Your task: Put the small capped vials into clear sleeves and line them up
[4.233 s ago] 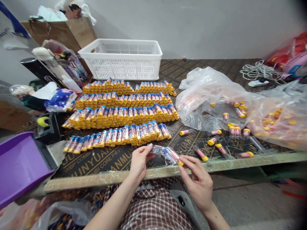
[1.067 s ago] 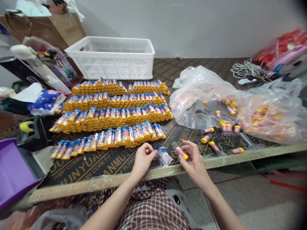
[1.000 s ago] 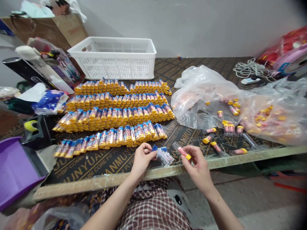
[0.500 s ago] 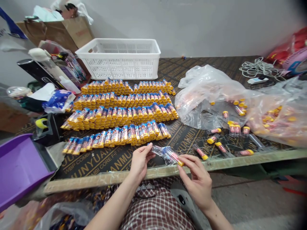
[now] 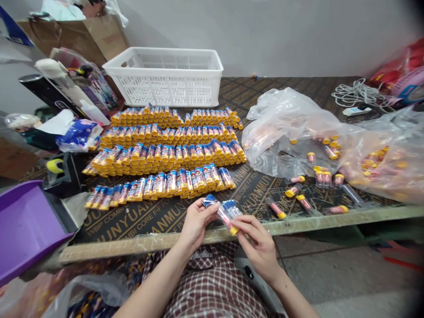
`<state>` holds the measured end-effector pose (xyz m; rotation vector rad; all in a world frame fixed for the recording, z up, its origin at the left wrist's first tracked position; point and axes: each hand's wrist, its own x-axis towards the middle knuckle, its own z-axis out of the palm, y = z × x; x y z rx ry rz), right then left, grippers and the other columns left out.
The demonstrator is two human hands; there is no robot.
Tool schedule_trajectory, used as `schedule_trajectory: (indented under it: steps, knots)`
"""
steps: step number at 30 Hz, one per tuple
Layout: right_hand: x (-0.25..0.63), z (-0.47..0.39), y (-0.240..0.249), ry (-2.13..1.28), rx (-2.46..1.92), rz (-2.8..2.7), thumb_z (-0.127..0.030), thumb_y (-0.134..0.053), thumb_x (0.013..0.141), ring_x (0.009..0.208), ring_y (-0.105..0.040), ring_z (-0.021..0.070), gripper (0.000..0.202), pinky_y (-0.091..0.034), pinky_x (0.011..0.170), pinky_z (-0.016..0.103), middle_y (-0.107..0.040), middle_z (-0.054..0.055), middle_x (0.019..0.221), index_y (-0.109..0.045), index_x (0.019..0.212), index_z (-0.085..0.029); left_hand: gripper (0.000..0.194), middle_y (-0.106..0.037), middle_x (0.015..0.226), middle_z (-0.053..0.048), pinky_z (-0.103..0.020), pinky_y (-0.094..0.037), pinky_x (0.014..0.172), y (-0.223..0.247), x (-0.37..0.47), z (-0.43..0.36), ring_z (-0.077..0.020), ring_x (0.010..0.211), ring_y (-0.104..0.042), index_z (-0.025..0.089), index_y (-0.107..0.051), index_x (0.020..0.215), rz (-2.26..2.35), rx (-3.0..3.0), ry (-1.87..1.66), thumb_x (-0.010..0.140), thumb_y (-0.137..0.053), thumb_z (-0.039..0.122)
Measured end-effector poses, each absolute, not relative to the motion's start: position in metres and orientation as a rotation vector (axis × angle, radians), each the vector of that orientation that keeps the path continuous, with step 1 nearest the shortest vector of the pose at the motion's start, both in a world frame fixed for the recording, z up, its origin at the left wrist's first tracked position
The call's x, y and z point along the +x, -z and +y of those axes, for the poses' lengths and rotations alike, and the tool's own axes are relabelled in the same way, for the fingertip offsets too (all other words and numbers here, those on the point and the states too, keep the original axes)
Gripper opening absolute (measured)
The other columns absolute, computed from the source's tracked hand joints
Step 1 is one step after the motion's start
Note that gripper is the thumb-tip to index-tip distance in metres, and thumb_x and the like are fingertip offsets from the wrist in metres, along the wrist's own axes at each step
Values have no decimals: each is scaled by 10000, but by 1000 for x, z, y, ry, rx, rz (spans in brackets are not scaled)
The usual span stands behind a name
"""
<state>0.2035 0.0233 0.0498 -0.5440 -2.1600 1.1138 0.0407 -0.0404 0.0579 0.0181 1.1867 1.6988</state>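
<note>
Just above the table's front edge, a clear plastic tube [image 5: 225, 219] with a yellow end cap and reddish print lies slanted between my hands. My left hand [image 5: 195, 223] is closed, its thumb and fingers pinching the tube's upper end, where something blue [image 5: 208, 201] shows. My right hand [image 5: 260, 245] is closed on the yellow cap end with its fingertips. Behind the tube, several small blue-and-clear pieces [image 5: 232, 207] lie on the dark table. Beyond my hands run rows of filled tubes [image 5: 170, 181] with blue tops and yellow ends.
Loose yellow-capped tubes [image 5: 276, 207] lie at right, beside a clear plastic bag [image 5: 281, 119] holding more. A white basket [image 5: 168, 90] stands at the back. On the left are a purple dustpan-like tray [image 5: 29, 234] and a tape dispenser [image 5: 61, 174]. A coiled cable [image 5: 359, 95] lies far right.
My right hand has moved left with the tube, bringing it to my left hand. The left thumb now lies over the tube's upper end.
</note>
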Motion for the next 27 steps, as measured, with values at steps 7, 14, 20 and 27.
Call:
schedule_trajectory:
  steps: [7,14,20,27]
  knots:
    - [198,30,-48,-948,-538,-2223,-86,-547,755,1113,-522,248,690,-489,922,448,-472,97,1233,-360,1378,-315,400,-717,763,-68,-218,-506,625,-67,48,-49,-122,639,-641,99,-680,865,1160,161,-1485,559,-841,300]
    - [199,36,-51,-1312,-354,-2281,-93,-526,656,1307,-393,288,835,-427,1021,473,-338,97,1450,-248,1422,-273,374,-691,673,-44,-232,-482,595,-70,57,-53,-114,565,-602,106,-721,830,1121,225,-1334,563,-830,345]
    - [202,32,-45,-1395,-337,-2230,-57,-503,608,1257,-466,263,866,-430,1028,438,-442,98,1372,-263,1416,-259,365,-680,657,-34,-218,-470,567,-67,60,-55,-103,547,-588,107,-715,827,1110,226,-1324,557,-834,321]
    - [200,31,-46,-1383,-345,-2214,-55,-508,607,1238,-482,263,884,-444,1015,438,-441,108,1370,-233,1421,-264,352,-682,657,-43,-218,-468,560,-71,60,-55,-113,554,-596,106,-706,802,1115,239,-1322,561,-830,330]
